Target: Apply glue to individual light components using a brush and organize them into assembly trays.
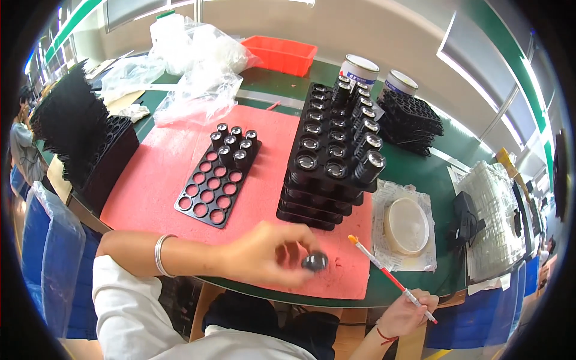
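My left hand (258, 257) is closed around a small black lens barrel (315, 261) with a shiny glassy end, held over the near edge of the pink mat (144, 204). My right hand (408, 313), at the lower right, grips a slim brush (391, 277) with a red and white handle, its orange tip pointing up and left. Beyond my left hand lies a black tray (193, 213) with round holes. Similar barrels fill its far end, while its near holes show pink. To the right, a tall stack of black trays (306, 214) carries more barrels, some standing higher along its right side.
Right of the stack, a round pale dish (409, 227) sits on printed paper. Behind are two white cans (360, 65), more black trays (411, 120), a red bin (281, 55) and clear plastic bags (198, 51). Black trays (72, 132) pile up at the left edge.
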